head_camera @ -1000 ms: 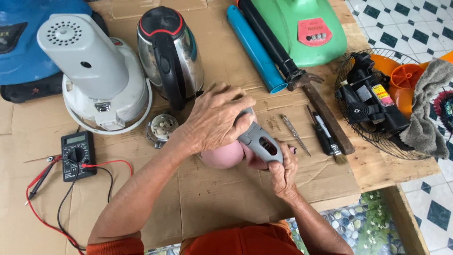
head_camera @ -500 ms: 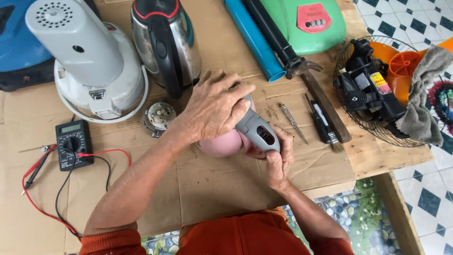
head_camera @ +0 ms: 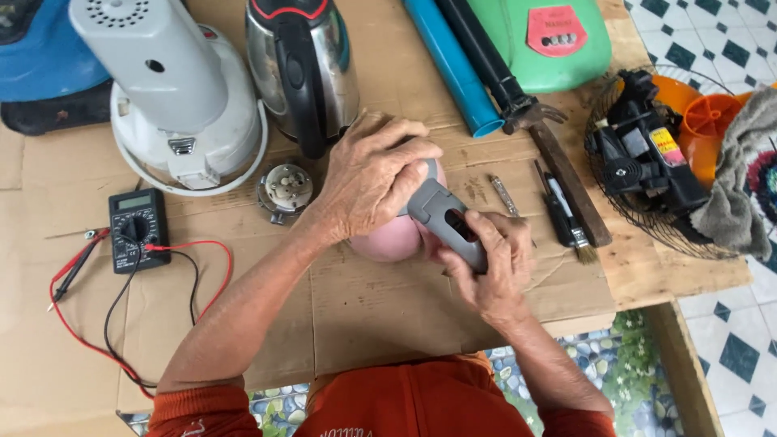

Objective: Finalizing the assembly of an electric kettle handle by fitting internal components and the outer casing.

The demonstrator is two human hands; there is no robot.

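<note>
While the left hand (head_camera: 368, 182) cups the pink round plastic appliance body (head_camera: 392, 240) from above, the right hand (head_camera: 490, 263) grips its grey handle (head_camera: 443, 218), long axis running diagonally toward the person's right.

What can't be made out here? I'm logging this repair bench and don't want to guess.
All in the head view:
- Pink and grey appliance: its front end is covered by the left hand, its handle partly by the right hand.
- Multimeter: display too small to read.
- Green casing and blue object: cut off by the top edge.
- Fan motor: partly hidden by a grey rag.
</note>
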